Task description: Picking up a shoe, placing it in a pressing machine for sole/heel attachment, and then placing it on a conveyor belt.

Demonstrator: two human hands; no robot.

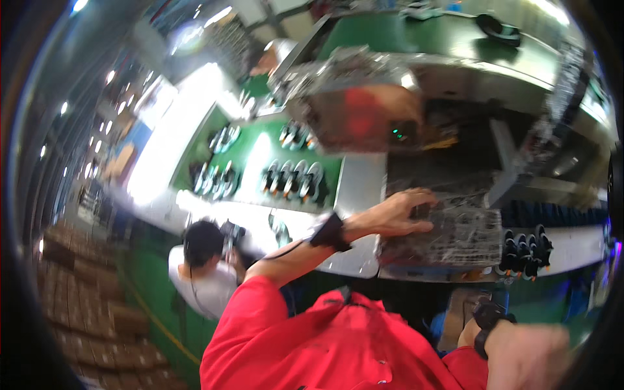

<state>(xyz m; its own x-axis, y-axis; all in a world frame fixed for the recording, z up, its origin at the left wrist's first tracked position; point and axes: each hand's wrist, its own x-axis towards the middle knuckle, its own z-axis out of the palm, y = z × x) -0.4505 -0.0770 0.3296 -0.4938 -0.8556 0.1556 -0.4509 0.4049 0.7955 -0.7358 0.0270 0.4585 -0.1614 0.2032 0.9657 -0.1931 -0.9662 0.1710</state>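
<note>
My left hand reaches across the front of a plastic-wrapped machine, its fingers stretched apart above or on the wrapped bed. Nothing shows in its grasp; whether it touches the wrap I cannot tell. At the lower right, my right hand is low beside my body and smeared by motion, so its fingers cannot be read. Closest to the bed on the right stands a row of dark shoes with pale soles. Behind my left hand, a wrapped machine head glows red inside.
Several shoes stand in rows on a green conveyor at left. A co-worker in a white shirt is at my left. A metal arm juts out over the bed's right side. Stacked brown cartons fill the lower left.
</note>
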